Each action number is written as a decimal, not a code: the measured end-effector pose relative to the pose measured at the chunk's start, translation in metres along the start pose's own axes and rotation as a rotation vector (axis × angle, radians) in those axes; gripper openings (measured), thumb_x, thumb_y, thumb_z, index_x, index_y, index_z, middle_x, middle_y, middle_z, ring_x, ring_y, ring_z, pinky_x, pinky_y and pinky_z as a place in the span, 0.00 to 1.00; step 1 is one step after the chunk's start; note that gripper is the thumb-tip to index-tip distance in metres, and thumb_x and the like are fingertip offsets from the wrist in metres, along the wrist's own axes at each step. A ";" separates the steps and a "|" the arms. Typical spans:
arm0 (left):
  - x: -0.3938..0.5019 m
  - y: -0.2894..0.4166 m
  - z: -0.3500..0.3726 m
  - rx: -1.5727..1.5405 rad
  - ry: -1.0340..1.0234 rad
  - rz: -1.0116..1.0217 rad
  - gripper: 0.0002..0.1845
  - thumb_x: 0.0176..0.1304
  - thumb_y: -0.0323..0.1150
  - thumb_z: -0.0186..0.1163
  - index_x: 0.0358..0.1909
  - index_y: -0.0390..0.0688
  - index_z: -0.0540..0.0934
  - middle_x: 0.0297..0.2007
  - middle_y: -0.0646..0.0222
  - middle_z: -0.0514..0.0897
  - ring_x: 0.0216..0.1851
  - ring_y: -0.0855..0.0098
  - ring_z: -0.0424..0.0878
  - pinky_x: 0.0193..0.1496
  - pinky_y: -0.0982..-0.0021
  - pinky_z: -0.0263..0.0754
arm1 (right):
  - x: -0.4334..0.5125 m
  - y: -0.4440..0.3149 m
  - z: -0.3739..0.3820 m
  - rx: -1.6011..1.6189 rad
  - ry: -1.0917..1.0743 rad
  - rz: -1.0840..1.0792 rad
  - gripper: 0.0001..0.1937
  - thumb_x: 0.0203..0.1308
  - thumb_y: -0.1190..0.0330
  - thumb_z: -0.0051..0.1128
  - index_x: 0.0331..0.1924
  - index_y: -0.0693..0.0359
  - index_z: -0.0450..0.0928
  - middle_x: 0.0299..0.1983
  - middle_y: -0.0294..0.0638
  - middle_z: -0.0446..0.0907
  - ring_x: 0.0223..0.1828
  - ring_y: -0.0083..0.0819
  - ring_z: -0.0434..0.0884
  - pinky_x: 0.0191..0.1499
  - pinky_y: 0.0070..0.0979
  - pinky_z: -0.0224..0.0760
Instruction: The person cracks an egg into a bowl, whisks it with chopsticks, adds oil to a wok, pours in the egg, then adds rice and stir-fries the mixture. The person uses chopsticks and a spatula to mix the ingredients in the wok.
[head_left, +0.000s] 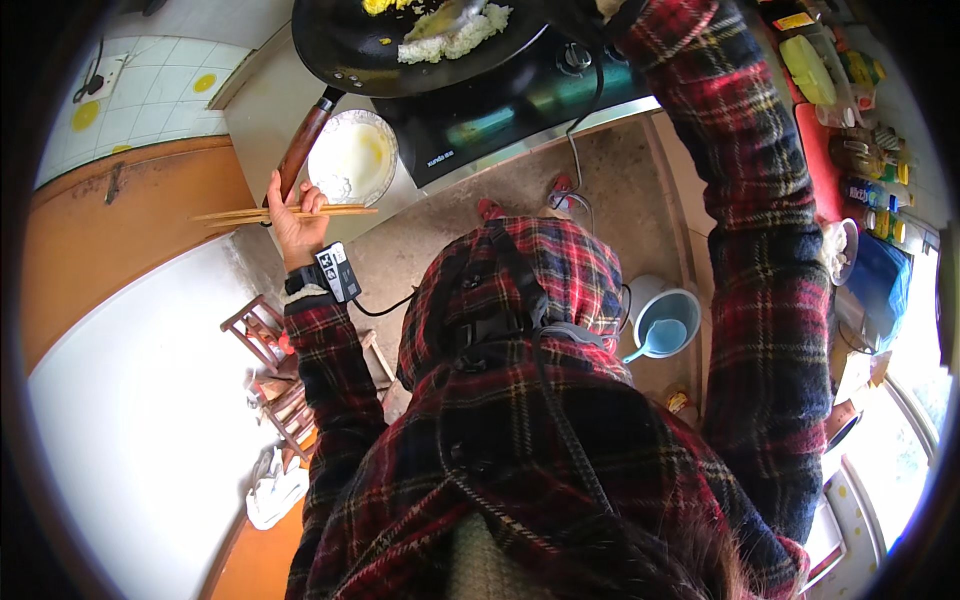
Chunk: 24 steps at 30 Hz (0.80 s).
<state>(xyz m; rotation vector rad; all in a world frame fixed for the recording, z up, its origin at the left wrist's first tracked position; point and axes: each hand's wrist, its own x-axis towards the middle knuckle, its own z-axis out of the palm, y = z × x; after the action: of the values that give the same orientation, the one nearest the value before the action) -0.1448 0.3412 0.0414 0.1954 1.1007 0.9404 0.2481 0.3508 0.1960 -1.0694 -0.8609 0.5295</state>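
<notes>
My left hand (298, 223) is at the end of the wooden handle (306, 142) of a black wok (352, 71), with a pair of wooden chopsticks (337, 211) held across the palm. White rice (454, 39) lies in the wok, with yellow scrambled egg (384, 6) near the top edge and the blurred head of a utensil over the rice. My right arm reaches to the top edge, where only a small part of my right hand (609, 7) shows; its fingers and grip are hidden. A bowl (353, 156) with yellowish residue stands beside the handle.
The wok is over a black glass-topped gas stove (480, 127). A cable hangs past the stove's front. On the floor to the right stands a bucket (686, 322) with a blue dipper (664, 337). Bottles (862, 156) and a red board (816, 161) are at the right, a wooden chair (259, 334) at the left.
</notes>
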 end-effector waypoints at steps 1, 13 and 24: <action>0.000 0.000 0.000 -0.011 0.030 0.004 0.18 0.57 0.46 0.62 0.41 0.45 0.71 0.22 0.68 0.70 0.12 0.79 0.60 0.17 0.79 0.56 | -0.007 0.003 -0.001 -0.023 0.003 0.035 0.13 0.51 0.72 0.52 0.13 0.62 0.68 0.08 0.36 0.67 0.08 0.25 0.67 0.13 0.23 0.58; 0.004 -0.005 -0.004 -0.002 0.014 0.021 0.16 0.53 0.46 0.65 0.33 0.46 0.75 0.19 0.71 0.73 0.11 0.82 0.62 0.14 0.81 0.54 | 0.013 0.000 0.006 0.074 -0.058 0.121 0.11 0.55 0.73 0.52 0.18 0.59 0.68 0.10 0.31 0.66 0.08 0.23 0.64 0.12 0.22 0.54; -0.014 -0.012 0.005 -0.191 -0.014 0.140 0.15 0.50 0.40 0.69 0.35 0.49 0.74 0.20 0.72 0.72 0.13 0.83 0.60 0.16 0.81 0.53 | -0.006 -0.020 0.042 0.056 -0.123 0.118 0.14 0.50 0.76 0.55 0.13 0.62 0.63 0.09 0.34 0.61 0.09 0.23 0.62 0.15 0.25 0.56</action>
<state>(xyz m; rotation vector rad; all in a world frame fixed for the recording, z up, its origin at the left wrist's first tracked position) -0.1360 0.3254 0.0462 0.1232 0.9872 1.1608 0.2099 0.3601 0.2209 -1.0484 -0.8888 0.7202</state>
